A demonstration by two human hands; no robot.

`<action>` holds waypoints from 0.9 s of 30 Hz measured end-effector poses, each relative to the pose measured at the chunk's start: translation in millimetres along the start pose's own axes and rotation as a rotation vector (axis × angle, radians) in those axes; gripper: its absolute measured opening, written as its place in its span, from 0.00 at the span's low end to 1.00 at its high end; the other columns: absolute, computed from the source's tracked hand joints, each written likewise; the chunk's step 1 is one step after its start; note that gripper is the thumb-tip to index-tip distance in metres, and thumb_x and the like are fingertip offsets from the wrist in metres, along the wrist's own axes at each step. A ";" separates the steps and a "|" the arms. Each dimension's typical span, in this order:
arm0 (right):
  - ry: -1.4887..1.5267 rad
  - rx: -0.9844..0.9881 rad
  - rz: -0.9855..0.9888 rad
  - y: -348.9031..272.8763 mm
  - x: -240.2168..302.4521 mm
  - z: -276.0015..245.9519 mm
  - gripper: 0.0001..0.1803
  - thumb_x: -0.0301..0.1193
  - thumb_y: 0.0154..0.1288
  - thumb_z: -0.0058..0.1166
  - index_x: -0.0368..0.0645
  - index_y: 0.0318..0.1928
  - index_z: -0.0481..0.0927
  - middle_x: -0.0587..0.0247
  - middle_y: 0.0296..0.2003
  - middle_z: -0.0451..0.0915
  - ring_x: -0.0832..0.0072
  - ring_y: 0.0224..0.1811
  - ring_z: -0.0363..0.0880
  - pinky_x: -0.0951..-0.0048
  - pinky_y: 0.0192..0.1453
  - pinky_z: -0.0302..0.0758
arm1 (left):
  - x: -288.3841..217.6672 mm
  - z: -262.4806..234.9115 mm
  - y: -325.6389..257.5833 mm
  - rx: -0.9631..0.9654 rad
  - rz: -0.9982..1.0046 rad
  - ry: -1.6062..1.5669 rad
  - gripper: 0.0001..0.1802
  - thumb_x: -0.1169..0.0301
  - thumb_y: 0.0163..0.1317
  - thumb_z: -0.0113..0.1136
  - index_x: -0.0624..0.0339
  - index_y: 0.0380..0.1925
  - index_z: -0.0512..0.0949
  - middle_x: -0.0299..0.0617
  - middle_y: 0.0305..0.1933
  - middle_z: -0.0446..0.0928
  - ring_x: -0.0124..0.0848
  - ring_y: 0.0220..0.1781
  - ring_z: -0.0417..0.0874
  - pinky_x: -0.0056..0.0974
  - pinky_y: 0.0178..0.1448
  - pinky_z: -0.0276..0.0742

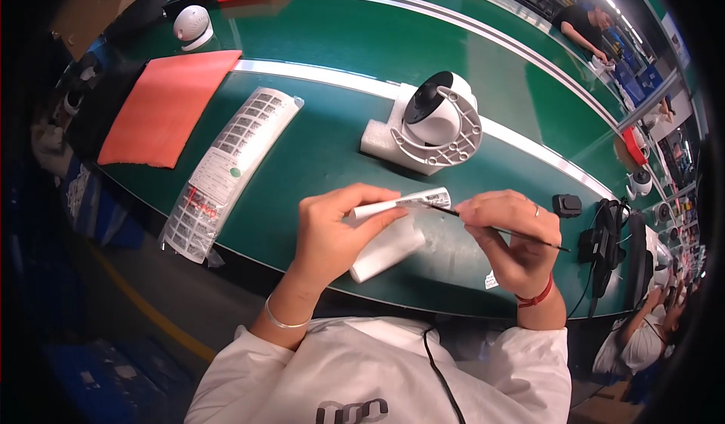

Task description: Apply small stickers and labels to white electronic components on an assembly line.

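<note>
Item: rolled label strip (404,202), white with dark print, held just above the workbench (317,171), near the middle of its front edge. Grip: pinched between thumb and fingers of the left hand (332,224). Long axis: side to side, the printed end pointing right and tipped slightly away from the wearer; print faced upward.

Tool: slim dark tweezer-like implement (545,243), grasped in the right hand (513,231), its tip meeting the strip's printed end; whether the tip had caught a label could not be told. Good handling, in my judgement, called for a steady left pinch, the strip kept bowed, and the tip slid in low at a label's corner to avoid creasing.

Beneath the hands: white bar-like piece (389,254), material uncertain. Toward the front edge, right of it: small printed scrap (491,279).

Beyond: white camera unit (445,118) with black lens face and ribbed ring, lying beside a white foam block (380,138). Toward the left end: long label sheet (226,169), angled, with a salmon foam sheet (170,107) past it. Toward the right end: small black block (566,205) and black cabled device (602,235).
</note>
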State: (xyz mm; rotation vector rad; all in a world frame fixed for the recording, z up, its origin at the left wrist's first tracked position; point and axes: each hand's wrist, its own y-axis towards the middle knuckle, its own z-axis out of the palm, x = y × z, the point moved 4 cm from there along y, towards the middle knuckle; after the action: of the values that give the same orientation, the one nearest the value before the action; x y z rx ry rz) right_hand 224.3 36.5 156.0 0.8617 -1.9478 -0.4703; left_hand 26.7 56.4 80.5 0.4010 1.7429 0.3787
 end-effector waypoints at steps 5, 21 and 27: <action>-0.125 -0.080 -0.123 -1.4 -6.2 -0.1 0.15 0.07 0.41 0.58 0.33 0.33 0.81 0.57 0.30 0.82 0.64 0.34 0.83 0.69 0.40 0.80 | 7.3 0.1 -2.5 0.004 -0.041 -0.024 0.09 0.80 0.51 0.68 0.62 0.34 0.84 0.42 0.30 0.84 0.25 0.28 0.83 0.29 0.29 0.73; -0.661 -0.136 -0.233 -25.6 -72.1 53.3 0.14 0.24 0.44 0.56 0.37 0.36 0.82 0.59 0.36 0.82 0.66 0.39 0.84 0.71 0.36 0.81 | 57.8 -19.7 -45.4 0.091 -0.384 -0.088 0.06 0.82 0.54 0.65 0.69 0.34 0.83 0.43 0.34 0.85 0.23 0.35 0.83 0.27 0.39 0.77; -0.681 -0.129 -0.190 -19.9 -77.5 55.9 0.13 0.24 0.45 0.55 0.37 0.36 0.82 0.60 0.36 0.82 0.66 0.39 0.84 0.71 0.37 0.81 | 61.5 -18.9 -45.9 0.133 -0.389 -0.064 0.07 0.82 0.53 0.66 0.69 0.33 0.83 0.43 0.34 0.85 0.24 0.35 0.84 0.27 0.39 0.77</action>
State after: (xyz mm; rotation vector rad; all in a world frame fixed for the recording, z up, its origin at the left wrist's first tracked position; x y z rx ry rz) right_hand 208.8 78.5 69.3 0.8758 -2.4135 -1.1033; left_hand -6.6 43.5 10.0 0.1590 1.7406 -0.0287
